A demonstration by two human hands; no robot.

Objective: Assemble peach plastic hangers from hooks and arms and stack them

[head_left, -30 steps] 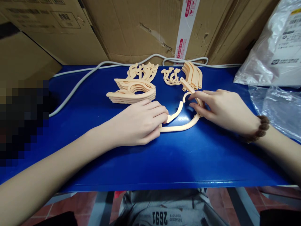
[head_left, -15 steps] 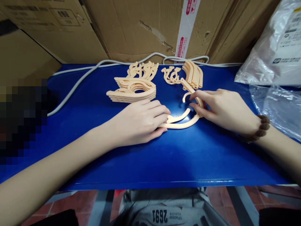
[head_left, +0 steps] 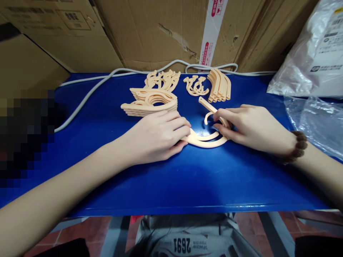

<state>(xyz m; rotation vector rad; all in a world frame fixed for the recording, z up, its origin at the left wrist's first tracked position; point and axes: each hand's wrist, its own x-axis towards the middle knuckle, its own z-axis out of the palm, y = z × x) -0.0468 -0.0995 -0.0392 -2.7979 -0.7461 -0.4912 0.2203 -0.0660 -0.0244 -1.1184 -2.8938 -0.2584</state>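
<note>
Between both hands lies a cream plastic hanger assembly (head_left: 207,144), with a curved lower bar and a shorter curved piece inside it. My left hand (head_left: 160,135) is closed on its left end, which the fingers partly hide. At the other end my right hand (head_left: 246,123) pinches the upper arm (head_left: 207,104), a straight bar slanting up to the left, with a small hook (head_left: 206,118) beside it. A stack of folded cream hangers (head_left: 150,103) sits just behind my left hand.
Behind are loose cream hooked parts (head_left: 163,79), small hooks (head_left: 195,85) and curved bars (head_left: 219,85) on the blue table (head_left: 166,185). A white cable (head_left: 91,100), cardboard boxes (head_left: 150,35) and a plastic bag (head_left: 308,64) border the back and right.
The upper arm and small hook have swung left and slightly down with my right hand's fingers. The inner curved piece now lies closer to the lower bar. My left hand has shifted slightly left.
</note>
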